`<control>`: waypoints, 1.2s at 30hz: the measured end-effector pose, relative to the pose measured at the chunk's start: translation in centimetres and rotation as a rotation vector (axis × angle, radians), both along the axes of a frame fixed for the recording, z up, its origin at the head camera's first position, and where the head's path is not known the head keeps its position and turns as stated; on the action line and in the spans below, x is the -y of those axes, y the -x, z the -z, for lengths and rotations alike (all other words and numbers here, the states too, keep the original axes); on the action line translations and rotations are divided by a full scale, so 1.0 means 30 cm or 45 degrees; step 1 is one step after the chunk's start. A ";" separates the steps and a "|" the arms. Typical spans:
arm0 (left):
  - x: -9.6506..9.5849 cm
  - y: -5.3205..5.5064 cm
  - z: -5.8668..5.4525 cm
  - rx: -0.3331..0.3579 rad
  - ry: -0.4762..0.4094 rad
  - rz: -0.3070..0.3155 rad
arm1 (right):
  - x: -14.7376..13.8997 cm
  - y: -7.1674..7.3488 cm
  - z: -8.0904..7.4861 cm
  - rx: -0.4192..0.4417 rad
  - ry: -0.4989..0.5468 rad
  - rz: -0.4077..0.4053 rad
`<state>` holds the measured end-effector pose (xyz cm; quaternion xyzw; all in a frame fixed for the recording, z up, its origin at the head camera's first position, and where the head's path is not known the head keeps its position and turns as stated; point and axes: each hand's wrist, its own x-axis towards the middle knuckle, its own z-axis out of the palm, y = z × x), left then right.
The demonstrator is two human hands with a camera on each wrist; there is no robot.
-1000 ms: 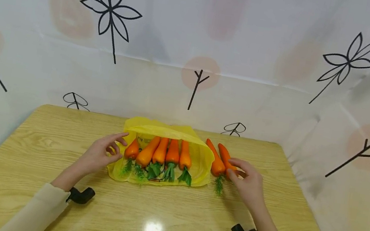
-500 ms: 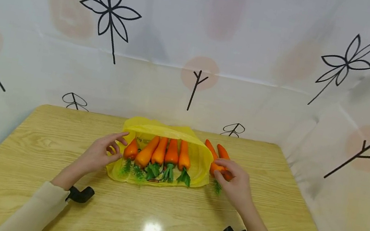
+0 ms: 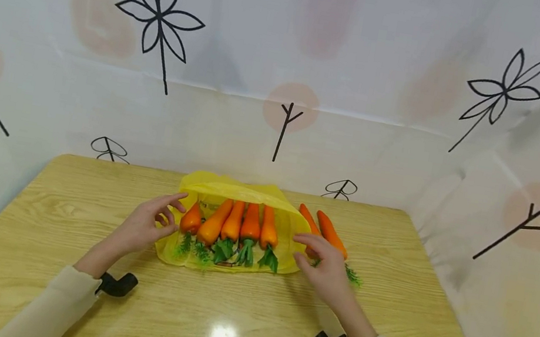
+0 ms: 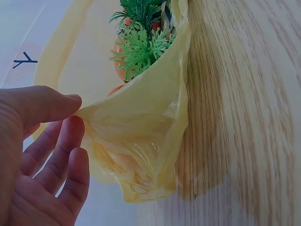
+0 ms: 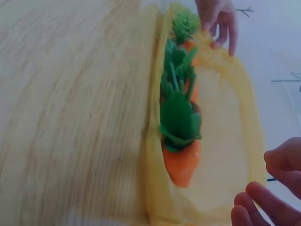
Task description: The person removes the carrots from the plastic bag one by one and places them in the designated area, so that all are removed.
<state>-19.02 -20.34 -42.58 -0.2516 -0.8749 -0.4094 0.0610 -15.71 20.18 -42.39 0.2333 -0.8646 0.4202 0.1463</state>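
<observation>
Both arms are extended forward and angled inward, the forearms covered by pale sleeves (image 3: pixel 51 305), the wrists bared. Left hand (image 3: pixel 148 223): thumb (image 4: pixel 51 104) brought against a fingertip in a pinch, other fingers loosely bent. Right hand (image 3: pixel 327 269): thumb (image 5: pixel 286 156) and fingers parted, a gap seen between, fingers slightly bent. Hands held well apart.
</observation>
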 end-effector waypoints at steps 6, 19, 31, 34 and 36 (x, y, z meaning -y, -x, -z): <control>0.002 0.000 0.012 -0.015 0.004 -0.013 | 0.030 0.009 0.026 0.046 -0.020 0.002; 0.001 -0.004 0.012 -0.008 0.001 -0.016 | 0.080 0.030 0.038 0.089 -0.005 -0.024; 0.000 0.004 0.021 -0.024 -0.004 -0.007 | 0.137 0.057 0.042 0.209 -0.020 -0.013; -0.002 0.003 0.019 -0.020 -0.012 -0.015 | 0.144 0.064 0.051 0.185 -0.033 -0.007; -0.002 0.002 0.019 -0.025 -0.011 -0.018 | 0.146 0.069 0.058 0.172 -0.036 0.001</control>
